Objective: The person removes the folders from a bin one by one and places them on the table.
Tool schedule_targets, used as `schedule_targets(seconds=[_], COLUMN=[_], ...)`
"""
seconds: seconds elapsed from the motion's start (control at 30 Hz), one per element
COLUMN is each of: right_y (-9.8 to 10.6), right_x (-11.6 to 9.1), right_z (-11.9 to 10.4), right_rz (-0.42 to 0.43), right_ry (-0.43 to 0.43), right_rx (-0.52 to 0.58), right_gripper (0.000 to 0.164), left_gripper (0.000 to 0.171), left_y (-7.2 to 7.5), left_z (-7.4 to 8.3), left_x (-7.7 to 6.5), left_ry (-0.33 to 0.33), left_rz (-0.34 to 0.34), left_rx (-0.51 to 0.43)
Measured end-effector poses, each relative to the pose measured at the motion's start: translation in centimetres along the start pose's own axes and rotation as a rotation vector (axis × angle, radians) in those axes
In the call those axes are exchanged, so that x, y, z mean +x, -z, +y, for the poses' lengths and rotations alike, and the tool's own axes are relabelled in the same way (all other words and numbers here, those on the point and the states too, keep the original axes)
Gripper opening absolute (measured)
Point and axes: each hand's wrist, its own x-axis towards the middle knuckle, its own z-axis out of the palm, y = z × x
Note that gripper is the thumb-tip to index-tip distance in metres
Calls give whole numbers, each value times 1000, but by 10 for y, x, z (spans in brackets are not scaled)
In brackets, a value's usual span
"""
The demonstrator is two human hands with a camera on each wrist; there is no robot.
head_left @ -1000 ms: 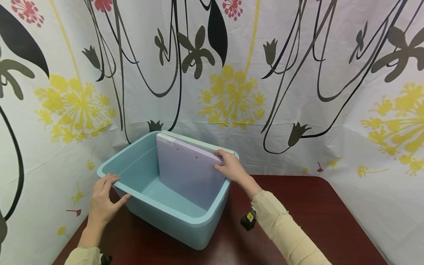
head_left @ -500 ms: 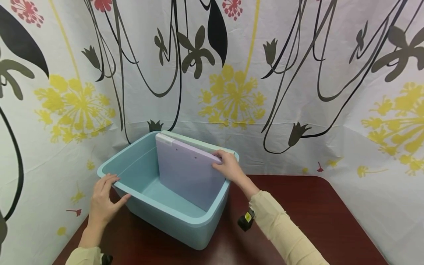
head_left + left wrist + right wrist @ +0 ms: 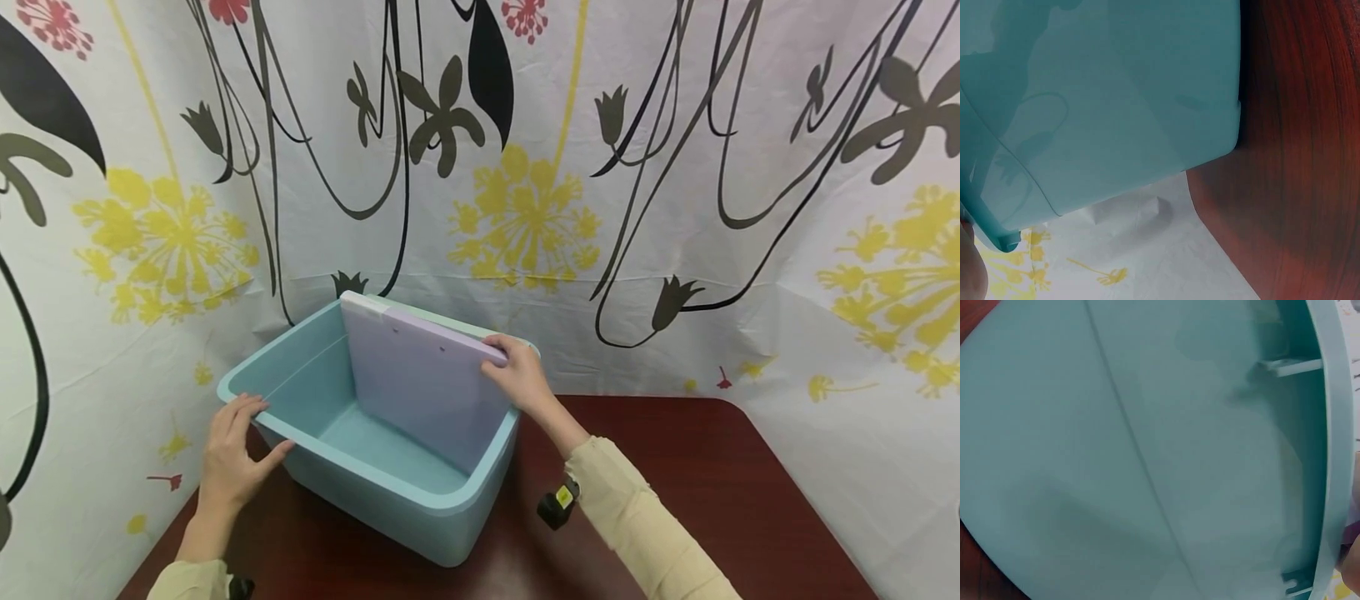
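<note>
A lilac flat file folder (image 3: pixel 420 379) with a whitish label at its top left corner stands on edge inside a light blue plastic tub (image 3: pixel 405 533). My right hand (image 3: pixel 521 379) pinches the folder's top edge near its right end, thumb in front and fingers behind. Its lower part leans toward the tub's right side. Behind it shows the top of a pale green flat folder (image 3: pixel 450 321). My left hand (image 3: pixel 232 458) rests on the tub's left front rim, thumb spread apart from the fingers. Both wrist views mostly show the outer walls of the tub.
The tub stands on a dark red-brown table (image 3: pixel 660 483). A white cloth (image 3: pixel 825 350) with printed flowers hangs close behind and to the left of it. A small black device (image 3: pixel 558 504) is strapped to my right wrist.
The left end of the lilac folder has risen a little and shifted left, tilting the folder. My right hand keeps its pinch with little movement. My left hand stays on the rim.
</note>
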Motion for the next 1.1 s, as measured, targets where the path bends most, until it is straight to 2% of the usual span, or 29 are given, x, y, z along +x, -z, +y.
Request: schedule_targets(seconds=[0.2,0.43,0.67,0.77,1.0,1.1], right_y=[4,14,22,25,42,46], right_x=[2,2,1,1,-9,-9], right_z=[-6,-13,-19,-24,-60,-63], right_rz=[52,122,170,188,239,262], right_ry=[34,47,119,108,79,57], right_rx=[23,124,201,206,223,237], right_gripper=[29,27,28,27,28,28], left_gripper=[82,82,83,83,82,80], left_y=[0,-1,0,1,0,0], left_z=[-1,0,-1,-1,0,0], left_x=[0,-1,1,2,1,1], left_ry=[-5,-3,-3,-6,-16,-12], left_rz=[6,9,1,2,9,10], left_rx=[12,3,13,19,18,12])
